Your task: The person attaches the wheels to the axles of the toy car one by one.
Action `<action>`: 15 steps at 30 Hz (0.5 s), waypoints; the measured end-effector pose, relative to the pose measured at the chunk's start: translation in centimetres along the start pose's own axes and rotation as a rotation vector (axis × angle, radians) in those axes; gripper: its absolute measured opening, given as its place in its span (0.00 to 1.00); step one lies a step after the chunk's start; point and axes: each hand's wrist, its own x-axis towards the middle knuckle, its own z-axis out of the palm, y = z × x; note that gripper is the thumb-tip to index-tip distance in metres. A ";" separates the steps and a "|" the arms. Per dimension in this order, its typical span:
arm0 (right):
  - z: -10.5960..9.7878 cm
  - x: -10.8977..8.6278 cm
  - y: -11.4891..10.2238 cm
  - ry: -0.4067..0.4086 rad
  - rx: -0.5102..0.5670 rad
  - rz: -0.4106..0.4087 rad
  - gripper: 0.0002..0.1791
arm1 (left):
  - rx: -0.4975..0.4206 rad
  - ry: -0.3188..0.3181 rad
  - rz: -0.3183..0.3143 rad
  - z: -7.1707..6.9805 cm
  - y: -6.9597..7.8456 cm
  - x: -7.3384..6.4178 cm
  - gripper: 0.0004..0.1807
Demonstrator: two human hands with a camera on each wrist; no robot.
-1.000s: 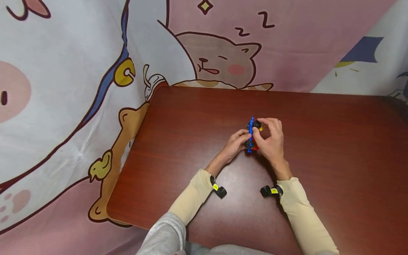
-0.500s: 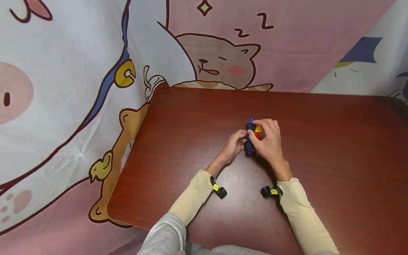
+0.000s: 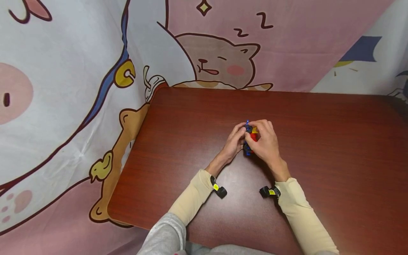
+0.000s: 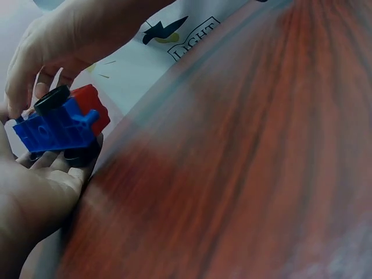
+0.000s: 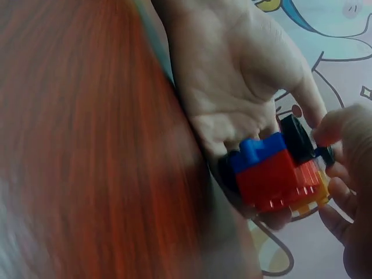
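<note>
Both hands hold a small toy car built of plastic blocks, with a blue base [image 4: 55, 128], black wheels [image 5: 296, 138], a red block [image 5: 267, 180] and a yellow piece [image 5: 311, 197]. My left hand [image 3: 233, 144] supports it from below, fingers under the car and thumb up at the far wheel. From the other side, my right hand [image 3: 266, 141] pinches the car's far end near that wheel, thumb and forefinger curled. In the left wrist view the blue underside faces the camera. Fingers hide parts of the far end.
The brown wooden table [image 3: 191, 113] spreads beneath both forearms. Behind it and to the left hangs a cartoon-printed cloth [image 3: 287, 53]. Black wrist cameras [image 3: 219, 189] sit on both wrists, close above the tabletop.
The toy car has tilted and shifted slightly left, with more of its red block showing. My right hand has moved left with it, and my left fingers have reached up to the far wheel.
</note>
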 end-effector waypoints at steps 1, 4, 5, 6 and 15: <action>0.0 0.0 0.1 0.015 0.011 0.000 0.16 | 0.005 -0.007 0.007 0.0 0.0 0.0 0.26; 0.2 -0.1 0.2 0.077 0.092 0.030 0.10 | 0.011 -0.012 0.023 0.1 -0.1 0.0 0.25; 0.3 -0.2 0.2 0.102 0.125 0.052 0.09 | 0.018 -0.010 0.024 0.1 -0.2 0.0 0.24; 0.4 -0.3 0.1 0.119 0.152 0.078 0.08 | 0.024 -0.010 0.027 0.1 -0.2 0.0 0.24; 0.4 -0.3 -2.2 0.000 0.279 0.296 0.16 | 0.077 0.053 0.054 0.3 -0.1 -0.1 0.24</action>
